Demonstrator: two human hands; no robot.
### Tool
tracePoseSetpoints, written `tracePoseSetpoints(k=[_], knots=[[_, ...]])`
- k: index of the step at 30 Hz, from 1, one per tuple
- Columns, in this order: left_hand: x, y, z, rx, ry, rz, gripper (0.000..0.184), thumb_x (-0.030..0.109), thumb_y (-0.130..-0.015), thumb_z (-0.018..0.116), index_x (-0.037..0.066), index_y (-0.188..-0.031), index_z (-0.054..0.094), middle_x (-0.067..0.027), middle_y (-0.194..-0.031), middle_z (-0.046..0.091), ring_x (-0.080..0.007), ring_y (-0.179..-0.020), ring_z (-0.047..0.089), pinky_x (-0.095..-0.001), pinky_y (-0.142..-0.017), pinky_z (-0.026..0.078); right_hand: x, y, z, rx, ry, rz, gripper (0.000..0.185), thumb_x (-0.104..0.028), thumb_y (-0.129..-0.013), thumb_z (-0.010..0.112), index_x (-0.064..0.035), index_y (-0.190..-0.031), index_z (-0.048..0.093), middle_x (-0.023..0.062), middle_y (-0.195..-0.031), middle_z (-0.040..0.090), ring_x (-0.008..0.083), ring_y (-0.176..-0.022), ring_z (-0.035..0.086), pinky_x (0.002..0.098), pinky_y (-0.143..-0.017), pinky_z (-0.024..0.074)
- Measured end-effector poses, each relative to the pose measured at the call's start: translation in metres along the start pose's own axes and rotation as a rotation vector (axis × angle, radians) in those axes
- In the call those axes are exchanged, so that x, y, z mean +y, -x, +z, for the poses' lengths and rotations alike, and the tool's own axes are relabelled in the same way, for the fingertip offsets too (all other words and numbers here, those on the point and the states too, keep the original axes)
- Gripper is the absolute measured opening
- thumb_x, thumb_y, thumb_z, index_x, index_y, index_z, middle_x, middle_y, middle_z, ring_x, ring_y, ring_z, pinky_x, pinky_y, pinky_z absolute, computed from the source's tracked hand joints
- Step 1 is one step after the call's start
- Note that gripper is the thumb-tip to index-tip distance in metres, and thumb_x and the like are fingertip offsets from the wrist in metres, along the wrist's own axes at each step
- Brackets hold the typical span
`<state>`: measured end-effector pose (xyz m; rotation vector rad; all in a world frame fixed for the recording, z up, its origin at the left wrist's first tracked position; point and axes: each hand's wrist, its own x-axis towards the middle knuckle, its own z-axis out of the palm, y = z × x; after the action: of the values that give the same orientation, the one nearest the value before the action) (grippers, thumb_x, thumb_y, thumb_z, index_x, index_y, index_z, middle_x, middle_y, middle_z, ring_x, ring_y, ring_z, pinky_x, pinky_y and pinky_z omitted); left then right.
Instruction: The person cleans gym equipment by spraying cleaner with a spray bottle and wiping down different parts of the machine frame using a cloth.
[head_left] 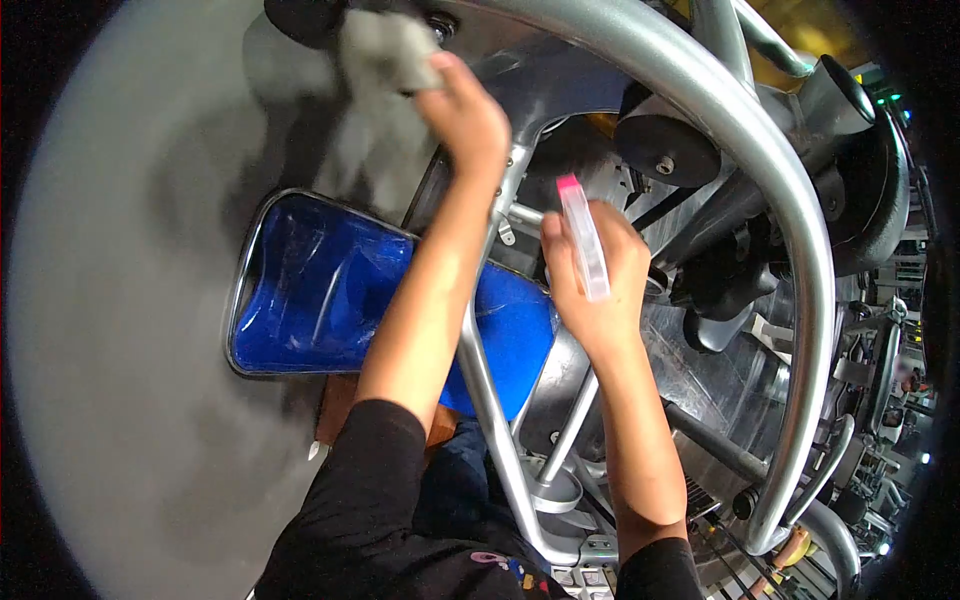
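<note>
My left hand (472,125) is raised at the top, its fingers closed on a pale grey cloth (385,50) blurred by motion. The cloth is beside a dark round part of the machine frame. My right hand (615,300) is wrapped round what looks like a spray bottle (586,240), seen from above. It has a whitish head with a pink tip pointing away from me; its body is hidden by the hand. Below my left forearm lies a shiny, creased blue piece with dark edging (310,290), partly covered by the arm.
A thick silver tube (815,280) curves over the top and down the right side. Thinner silver bars (485,385) run between my arms. A black round pad (667,150) sits beyond my right hand. Grey floor (120,330) fills the left; more gym equipment stands at far right.
</note>
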<state>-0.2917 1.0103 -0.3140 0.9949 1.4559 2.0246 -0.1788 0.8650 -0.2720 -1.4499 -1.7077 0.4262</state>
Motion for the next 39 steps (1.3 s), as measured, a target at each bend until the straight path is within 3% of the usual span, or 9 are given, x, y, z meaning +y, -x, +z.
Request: tracePoseSetpoints(k=[8, 14, 16, 19, 24, 27, 32, 33, 39], knots=[[-0.004, 0.040, 0.016, 0.045, 0.239, -0.086, 0.053, 0.042, -0.102, 0.043, -0.008, -0.118, 0.051, -0.0182, -0.113, 0.058, -0.0198, -0.109, 0.053, -0.0340, -0.097, 0.039, 0.043, 0.100, -0.034, -0.204, 0.007, 0.210, 0.025, -0.020, -0.085, 0.065, -0.0003, -0.073, 0.057, 0.0158, -0.067, 0.055, 0.0368, -0.064, 0.057, 0.0433, -0.060, 0.0450], [-0.026, 0.056, 0.006, -0.049, 1.048, -1.038, 0.033, 0.028, -0.099, 0.048, 0.002, -0.121, 0.047, -0.0119, -0.110, 0.063, -0.0224, -0.108, 0.059, -0.0412, -0.097, 0.047, 0.055, 0.167, -0.073, -0.295, -0.126, 0.369, 0.034, -0.027, -0.087, 0.062, 0.0001, -0.068, 0.055, 0.0138, -0.061, 0.052, 0.0315, -0.057, 0.052, 0.0403, -0.054, 0.0400], [-0.081, 0.026, 0.004, -0.660, 0.425, -0.389, 0.027, 0.017, -0.097, 0.047, 0.000, -0.119, 0.045, -0.0135, -0.106, 0.064, -0.0233, -0.104, 0.061, -0.0445, -0.094, 0.049, 0.053, 0.183, -0.083, -0.317, -0.133, 0.462, 0.038, -0.030, -0.088, 0.061, 0.0008, -0.067, 0.054, 0.0130, -0.061, 0.049, 0.0287, -0.055, 0.049, 0.0391, -0.054, 0.0387], [0.089, -0.003, 0.007, 0.019, 1.336, -1.462, 0.042, 0.031, -0.104, 0.035, -0.007, -0.110, 0.052, -0.0202, -0.113, 0.060, -0.0312, -0.108, 0.057, -0.0493, -0.103, 0.043, 0.058, 0.206, -0.098, -0.305, -0.177, 0.605, 0.038, -0.031, -0.091, 0.061, 0.0010, -0.072, 0.055, 0.0107, -0.064, 0.052, 0.0219, -0.057, 0.050, 0.0359, -0.054, 0.0390], [0.136, 0.027, -0.046, -0.253, 1.323, -0.764, 0.047, 0.042, -0.104, 0.031, 0.007, -0.130, 0.048, -0.0132, -0.136, 0.050, -0.0252, -0.130, 0.041, -0.0499, -0.114, 0.023, 0.059, 0.209, -0.119, -0.274, -0.188, 0.672, 0.031, -0.028, -0.090, 0.061, 0.0007, -0.078, 0.060, 0.0103, -0.067, 0.055, 0.0221, -0.061, 0.055, 0.0354, -0.059, 0.0439], [0.107, 0.011, -0.041, 0.136, 0.689, -0.098, 0.066, 0.049, -0.102, 0.033, 0.001, -0.146, 0.022, -0.0152, -0.151, 0.030, -0.0231, -0.136, 0.034, -0.0452, -0.113, 0.022, 0.056, 0.203, -0.123, -0.259, -0.186, 0.625, 0.025, -0.022, -0.087, 0.062, 0.0014, -0.078, 0.061, 0.0124, -0.071, 0.056, 0.0244, -0.065, 0.056, 0.0361, -0.062, 0.0444], [0.033, 0.008, 0.027, 0.137, 0.144, -0.115, 0.045, 0.028, -0.102, 0.045, -0.015, -0.111, 0.054, -0.0290, -0.120, 0.056, -0.0296, -0.117, 0.052, -0.0420, -0.101, 0.038, 0.060, 0.204, -0.113, -0.282, -0.219, 0.587, 0.028, -0.025, -0.088, 0.063, 0.0014, -0.078, 0.061, 0.0134, -0.071, 0.055, 0.0265, -0.066, 0.056, 0.0373, -0.062, 0.0440], [-0.004, -0.010, 0.042, 0.410, -0.253, 0.756, 0.042, 0.033, -0.100, 0.049, -0.005, -0.084, 0.044, -0.0096, -0.087, 0.051, -0.0146, -0.078, 0.044, -0.0349, -0.068, 0.039, 0.061, 0.202, -0.112, -0.284, -0.224, 0.577, 0.030, -0.026, -0.088, 0.063, 0.0016, -0.078, 0.060, 0.0137, -0.072, 0.055, 0.0273, -0.066, 0.056, 0.0377, -0.062, 0.0439], [-0.010, 0.005, 0.012, 0.186, 0.102, 0.021, 0.047, 0.030, -0.102, 0.042, -0.015, -0.100, 0.055, -0.0218, -0.105, 0.063, -0.0265, -0.097, 0.061, -0.0371, -0.088, 0.045, 0.055, 0.190, -0.111, -0.287, -0.186, 0.483, 0.030, -0.027, -0.087, 0.065, 0.0017, -0.080, 0.061, 0.0148, -0.073, 0.056, 0.0296, -0.066, 0.056, 0.0381, -0.063, 0.0444]])
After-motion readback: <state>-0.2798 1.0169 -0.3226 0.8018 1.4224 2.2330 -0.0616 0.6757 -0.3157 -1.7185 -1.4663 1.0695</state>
